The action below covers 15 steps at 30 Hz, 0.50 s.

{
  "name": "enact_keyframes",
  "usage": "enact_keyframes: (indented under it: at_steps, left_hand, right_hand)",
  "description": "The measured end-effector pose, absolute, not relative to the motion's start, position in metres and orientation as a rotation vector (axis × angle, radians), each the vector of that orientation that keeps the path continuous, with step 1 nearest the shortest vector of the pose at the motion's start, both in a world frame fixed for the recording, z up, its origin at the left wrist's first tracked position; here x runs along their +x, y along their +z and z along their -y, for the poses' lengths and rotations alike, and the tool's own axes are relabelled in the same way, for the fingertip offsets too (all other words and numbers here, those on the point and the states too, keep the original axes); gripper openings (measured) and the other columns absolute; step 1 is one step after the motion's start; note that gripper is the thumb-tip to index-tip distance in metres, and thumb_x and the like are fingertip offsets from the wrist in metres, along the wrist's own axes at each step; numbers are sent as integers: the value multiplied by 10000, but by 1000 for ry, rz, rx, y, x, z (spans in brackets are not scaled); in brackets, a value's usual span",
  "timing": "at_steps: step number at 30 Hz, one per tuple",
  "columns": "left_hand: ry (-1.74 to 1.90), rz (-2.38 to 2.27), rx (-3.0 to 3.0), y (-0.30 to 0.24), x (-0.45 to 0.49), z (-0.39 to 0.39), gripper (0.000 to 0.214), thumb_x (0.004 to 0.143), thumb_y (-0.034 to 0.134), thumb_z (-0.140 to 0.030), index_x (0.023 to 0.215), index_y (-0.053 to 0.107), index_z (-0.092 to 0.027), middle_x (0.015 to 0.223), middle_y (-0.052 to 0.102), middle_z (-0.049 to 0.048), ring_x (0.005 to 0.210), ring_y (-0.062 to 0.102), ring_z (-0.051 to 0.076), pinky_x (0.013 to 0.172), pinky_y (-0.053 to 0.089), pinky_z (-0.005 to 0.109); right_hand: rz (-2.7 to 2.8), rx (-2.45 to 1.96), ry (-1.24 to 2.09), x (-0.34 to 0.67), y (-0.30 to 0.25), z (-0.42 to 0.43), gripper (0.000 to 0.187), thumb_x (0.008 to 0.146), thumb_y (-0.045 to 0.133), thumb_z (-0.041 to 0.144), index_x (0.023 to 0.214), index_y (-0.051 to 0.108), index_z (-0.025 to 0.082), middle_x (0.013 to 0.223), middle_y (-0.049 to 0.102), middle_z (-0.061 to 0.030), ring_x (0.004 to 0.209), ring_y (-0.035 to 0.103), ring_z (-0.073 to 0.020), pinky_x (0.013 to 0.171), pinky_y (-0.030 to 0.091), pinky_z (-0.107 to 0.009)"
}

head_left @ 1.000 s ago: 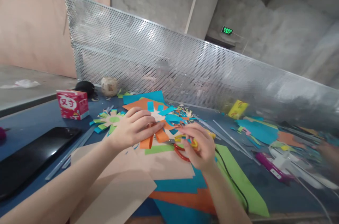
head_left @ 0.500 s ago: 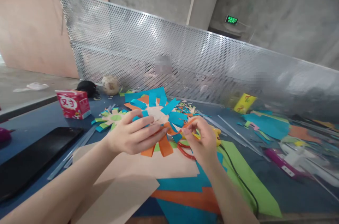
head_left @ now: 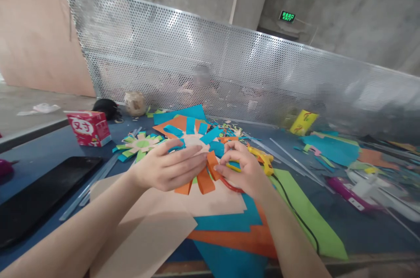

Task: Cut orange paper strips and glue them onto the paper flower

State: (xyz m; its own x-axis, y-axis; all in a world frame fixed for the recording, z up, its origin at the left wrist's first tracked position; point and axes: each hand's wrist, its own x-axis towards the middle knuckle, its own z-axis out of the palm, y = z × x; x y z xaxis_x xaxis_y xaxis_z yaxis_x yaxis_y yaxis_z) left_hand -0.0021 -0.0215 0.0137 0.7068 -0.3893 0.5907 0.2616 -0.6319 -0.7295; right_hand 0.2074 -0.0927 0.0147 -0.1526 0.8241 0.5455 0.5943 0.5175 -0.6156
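Observation:
My left hand (head_left: 167, 166) closes its fingers over the near side of an orange paper flower (head_left: 206, 181) made of looped strips. A bit of green shows beneath its strips. My right hand (head_left: 244, 166) pinches the end of one orange strip (head_left: 213, 165) and bends it toward the middle. Just beyond lies a blue paper flower (head_left: 193, 141) with a pale centre and curled blue petals. Red-handled scissors (head_left: 232, 186) lie partly hidden under my right hand. A yellow glue gun (head_left: 264, 160) with a black cord is to its right.
Pale paper sheets (head_left: 157, 208) lie in front, with a green sheet (head_left: 302, 212) at right. At left are a green paper flower (head_left: 141, 144), a red box (head_left: 88, 128) and a black phone-like slab (head_left: 46, 195). A purple power strip (head_left: 351, 195) stands right, a perforated metal screen (head_left: 170, 59) behind.
My right hand has drawn the orange strip in and down, and the strip now folds over toward the centre. The left hand stays nearly in place. The view has shifted slightly.

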Motion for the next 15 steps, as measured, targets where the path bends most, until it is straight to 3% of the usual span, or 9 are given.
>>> enact_keyframes:
  at_steps: [4,8,15]
  left_hand:
    - [-917,-112,-2031,14,-2,22,190,744,550,-118,915,609,-176,1110,602,33,1070,512,185,845,408,340]
    - [-900,-98,-2018,16,-1,23,194,758,536,-144,934,595,-200,1107,603,8,1079,504,170,835,425,323]
    - [-924,-87,-2029,16,-1,22,214,752,544,-167,952,581,-234,1089,612,-22,1063,514,147,832,428,293]
  right_hand:
    - [1900,-1145,354,210,15,93,128,728,573,295,656,503,215,918,453,-25,977,452,-175,895,329,-392]
    - [1903,-1197,309,212,15,91,128,714,580,302,737,481,225,915,475,-24,979,448,-190,886,322,-407]
    - [1878,-1267,200,212,10,87,275,688,589,325,904,444,235,982,476,-53,971,449,-211,849,348,-404]
